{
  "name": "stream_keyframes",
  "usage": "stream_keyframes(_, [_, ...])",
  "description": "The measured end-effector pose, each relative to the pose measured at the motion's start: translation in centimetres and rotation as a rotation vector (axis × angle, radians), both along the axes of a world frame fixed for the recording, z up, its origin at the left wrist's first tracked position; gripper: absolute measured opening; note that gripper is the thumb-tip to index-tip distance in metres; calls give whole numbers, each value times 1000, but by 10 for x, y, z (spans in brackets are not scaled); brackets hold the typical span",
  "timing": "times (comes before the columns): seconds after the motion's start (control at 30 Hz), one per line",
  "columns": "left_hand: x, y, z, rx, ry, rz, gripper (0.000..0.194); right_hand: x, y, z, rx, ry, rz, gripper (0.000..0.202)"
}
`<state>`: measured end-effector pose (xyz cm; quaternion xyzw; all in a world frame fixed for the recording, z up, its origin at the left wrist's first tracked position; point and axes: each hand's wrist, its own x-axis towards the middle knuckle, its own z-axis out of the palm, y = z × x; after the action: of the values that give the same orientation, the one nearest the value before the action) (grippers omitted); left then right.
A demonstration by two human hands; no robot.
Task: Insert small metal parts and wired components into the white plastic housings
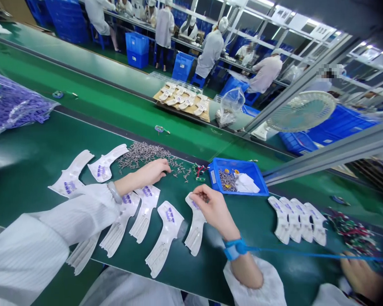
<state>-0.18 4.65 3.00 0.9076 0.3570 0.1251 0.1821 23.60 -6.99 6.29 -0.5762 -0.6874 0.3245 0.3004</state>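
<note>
Head view, looking over the shoulder of someone in a ribbed white smock: the left hand (pixel 156 169) is at centre, just beside a loose heap of small metallic pieces (pixel 142 154), its fingers bent inward, though I cannot tell whether they pinch one. Right of it, the right hand (pixel 214 208) bends over the upper end of a curved white shell (pixel 196 231), thumb and forefinger drawn close together; whatever may sit between them is hidden. That shell lies on the matte green table (pixel 185 272), hollow, ribbed side up, presumably so its inside stays reachable. More smooth, pale shells (pixel 164 238) fan out across centre and left, spaced apart, with glossy purple pieces (pixel 170 214) at their broad ends. The heap lies beyond them, probably to be within easy reach. At right, four shells (pixel 282 221) nest curve into curve, which likely saves room. A rigid blue tray (pixel 239 192) keeps similar bits behind its walls (a soft blue strap (pixel 234 249) circles the right wrist, its cord trailing rightward).
</note>
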Motion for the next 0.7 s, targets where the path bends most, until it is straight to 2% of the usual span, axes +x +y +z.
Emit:
stream_keyframes(0.1, [4, 6, -2, 33, 70, -62, 19, 22, -31, -13, -183, 217, -212, 28])
stream_keyframes(0.17, [5, 6, -2, 68, 113, -89, 17, 34, -48, -18, -282, 322, -274, 31])
stream_keyframes(0.37, [7, -8, -7, 221, 237, -93, 26, 40, -83, -19, -498, 530, -245, 32])
stream_keyframes(0.47, [9, -10, -7, 274, 287, -82, 33, 35, -88, -20, -555, 568, -206, 34])
stream_keyframes(0.53, [12, -13, -2, 248, 249, -57, 35, 32, -88, -23, -580, 552, -193, 35])
stream_keyframes(0.63, [20, -36, 13, 158, 107, -14, 28, 31, -86, -28, -623, 505, -173, 35])
stream_keyframes(0.7, [28, -68, 20, 101, 4, -65, 23, 31, -84, -30, -632, 483, -162, 35])
